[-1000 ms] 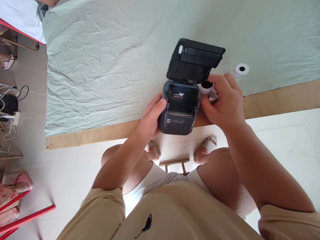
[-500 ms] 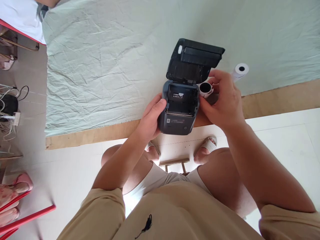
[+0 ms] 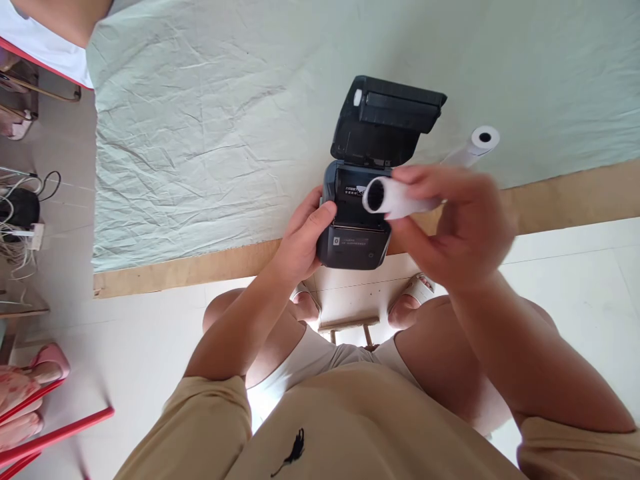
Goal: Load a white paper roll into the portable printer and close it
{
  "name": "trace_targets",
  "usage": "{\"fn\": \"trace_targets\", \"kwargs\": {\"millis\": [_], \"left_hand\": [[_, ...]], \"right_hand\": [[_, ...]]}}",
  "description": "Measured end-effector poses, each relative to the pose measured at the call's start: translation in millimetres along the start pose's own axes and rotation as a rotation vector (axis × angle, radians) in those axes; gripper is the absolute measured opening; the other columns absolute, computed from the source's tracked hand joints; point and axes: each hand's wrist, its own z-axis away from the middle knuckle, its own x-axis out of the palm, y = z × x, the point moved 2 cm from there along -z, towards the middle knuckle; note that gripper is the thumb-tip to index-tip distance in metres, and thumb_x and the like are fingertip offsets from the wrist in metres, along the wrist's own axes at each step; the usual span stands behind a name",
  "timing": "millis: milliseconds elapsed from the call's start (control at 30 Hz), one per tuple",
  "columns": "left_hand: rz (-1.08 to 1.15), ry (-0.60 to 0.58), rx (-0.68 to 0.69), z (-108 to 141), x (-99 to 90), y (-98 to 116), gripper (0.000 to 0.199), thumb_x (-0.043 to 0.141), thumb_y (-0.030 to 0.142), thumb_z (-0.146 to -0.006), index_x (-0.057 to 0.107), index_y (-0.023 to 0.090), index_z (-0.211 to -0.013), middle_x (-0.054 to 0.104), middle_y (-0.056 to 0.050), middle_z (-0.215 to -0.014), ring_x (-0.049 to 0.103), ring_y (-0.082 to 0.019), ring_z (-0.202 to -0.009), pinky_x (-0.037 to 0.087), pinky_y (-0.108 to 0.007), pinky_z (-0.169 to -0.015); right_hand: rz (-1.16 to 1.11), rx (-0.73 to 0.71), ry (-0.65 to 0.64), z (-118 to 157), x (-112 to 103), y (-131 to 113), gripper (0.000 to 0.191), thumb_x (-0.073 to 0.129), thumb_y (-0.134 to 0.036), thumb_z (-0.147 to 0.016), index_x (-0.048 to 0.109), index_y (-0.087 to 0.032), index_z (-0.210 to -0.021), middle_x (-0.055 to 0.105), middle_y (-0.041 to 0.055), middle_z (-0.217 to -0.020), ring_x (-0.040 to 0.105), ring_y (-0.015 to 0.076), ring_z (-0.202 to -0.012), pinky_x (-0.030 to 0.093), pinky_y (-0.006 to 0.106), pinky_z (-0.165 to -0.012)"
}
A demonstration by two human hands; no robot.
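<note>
A dark label printer (image 3: pixel 354 248) with its lid (image 3: pixel 387 120) swung up is at the table's front edge. My left hand (image 3: pixel 303 233) grips its left side, the thumb on the rim of the bay. In my right hand (image 3: pixel 463 223), slightly blurred, a white paper roll (image 3: pixel 400 198) is pinched between thumb and fingers. The roll lies tilted over the right part of the open bay, its dark hollow end facing left. Whether it touches the printer I cannot tell. Behind my right hand a second white roll (image 3: pixel 484 139) lies on the cloth.
A pale green cloth (image 3: pixel 210 133) covers the table, whose wooden edge (image 3: pixel 200 268) runs along the front. Another person's arm (image 3: pixel 70 17) reaches in at the top left. Cables (image 3: pixel 20 233), a pink shoe (image 3: pixel 54 360) and red bars (image 3: pixel 65 433) are at the left.
My right hand has lifted the white roll from beside the printer and brought it left over the open bay, turning it onto its side. The other person's arm shows more at the top left.
</note>
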Motion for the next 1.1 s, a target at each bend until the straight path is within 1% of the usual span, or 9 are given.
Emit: {"fn": "trace_targets", "kwargs": {"millis": [133, 233, 333, 467, 567, 733, 800, 967, 1100], "left_hand": [[-0.026, -0.02, 0.025, 0, 4.1, 3, 0.057, 0.075, 0.078, -0.097, 0.077, 0.026, -0.119, 0.086, -0.007, -0.114, 0.084, -0.032, -0.121, 0.067, -0.035, -0.076], [-0.027, -0.037, 0.039, 2, 6.5, 5, 0.05, 0.078, 0.073, -0.098, 0.077, 0.026, -0.117, 0.086, -0.007, -0.112, 0.084, -0.033, -0.123, 0.066, -0.035, -0.078], [-0.038, -0.041, 0.03, 3, 7.5, 7, 0.053, 0.078, 0.074, -0.097, 0.077, 0.026, -0.119, 0.085, -0.007, -0.111, 0.084, -0.033, -0.119, 0.067, -0.038, -0.083], [-0.047, -0.024, 0.0, 3, 7.5, 7, 0.056, 0.079, 0.075, -0.096, 0.076, 0.025, -0.12, 0.085, -0.008, -0.115, 0.083, -0.034, -0.124, 0.068, -0.04, -0.087], [-0.035, -0.013, -0.024, 2, 7.8, 8, 0.054, 0.081, 0.075, -0.093, 0.075, 0.025, -0.114, 0.086, -0.007, -0.119, 0.082, -0.034, -0.127, 0.068, -0.038, -0.082], [-0.012, -0.026, -0.035, 3, 9.0, 9, 0.049, 0.083, 0.069, -0.094, 0.076, 0.025, -0.115, 0.086, -0.006, -0.11, 0.084, -0.032, -0.119, 0.064, -0.034, -0.072], [-0.016, -0.027, -0.029, 3, 9.0, 9, 0.048, 0.082, 0.068, -0.096, 0.077, 0.025, -0.117, 0.086, -0.006, -0.106, 0.085, -0.032, -0.117, 0.064, -0.034, -0.071], [-0.041, -0.019, -0.021, 3, 8.7, 7, 0.054, 0.079, 0.076, -0.096, 0.078, 0.026, -0.118, 0.086, -0.006, -0.106, 0.084, -0.033, -0.12, 0.066, -0.036, -0.076], [-0.039, -0.019, -0.005, 2, 8.4, 6, 0.055, 0.079, 0.075, -0.096, 0.079, 0.025, -0.117, 0.087, -0.007, -0.107, 0.085, -0.033, -0.117, 0.066, -0.036, -0.077]], "right_hand": [[0.177, 0.055, -0.15, 3, 12, -5, 0.016, 0.063, -0.02, -0.106, 0.071, -0.033, -0.109, 0.089, 0.0067, -0.123, 0.088, 0.0296, -0.112, 0.069, 0.056, -0.1], [0.211, 0.139, -0.225, 4, 16, -2, 0.017, 0.06, -0.027, -0.109, 0.076, -0.033, -0.109, 0.088, 0.0081, -0.129, 0.086, 0.0319, -0.118, 0.066, 0.061, -0.109], [0.215, 0.168, -0.236, 2, 17, -1, 0.02, 0.06, -0.026, -0.11, 0.078, -0.033, -0.11, 0.088, 0.0078, -0.129, 0.086, 0.0322, -0.12, 0.064, 0.061, -0.11], [0.155, 0.106, -0.191, 0, 18, -1, 0.021, 0.063, -0.022, -0.11, 0.077, -0.03, -0.097, 0.09, 0.0056, -0.117, 0.087, 0.0306, -0.117, 0.062, 0.054, -0.106], [0.132, 0.058, -0.187, 0, 17, -2, 0.027, 0.062, -0.019, -0.11, 0.078, -0.031, -0.091, 0.088, 0.0037, -0.104, 0.086, 0.0309, -0.114, 0.06, 0.052, -0.103], [0.32, 0.074, -0.087, -3, 13, -3, 0.022, 0.062, -0.025, -0.108, 0.08, -0.03, -0.096, 0.086, 0.0065, -0.099, 0.078, 0.03, -0.091, 0.057, 0.05, -0.088], [0.401, 0.108, -0.145, -7, 13, -4, 0.021, 0.061, -0.025, -0.106, 0.081, -0.029, -0.101, 0.086, 0.0068, -0.1, 0.075, 0.0275, -0.084, 0.054, 0.045, -0.079], [0.508, 0.227, -0.363, -13, 13, -6, 0.023, 0.059, -0.025, -0.103, 0.08, -0.031, -0.107, 0.08, 0.0015, -0.083, 0.064, 0.0209, -0.066, 0.039, 0.038, -0.062], [0.413, 0.225, -0.43, -14, 9, -3, 0.031, 0.066, -0.022, -0.095, 0.081, -0.031, -0.121, 0.087, 0.001, -0.104, 0.062, 0.0174, -0.064, 0.039, 0.036, -0.062]]}}
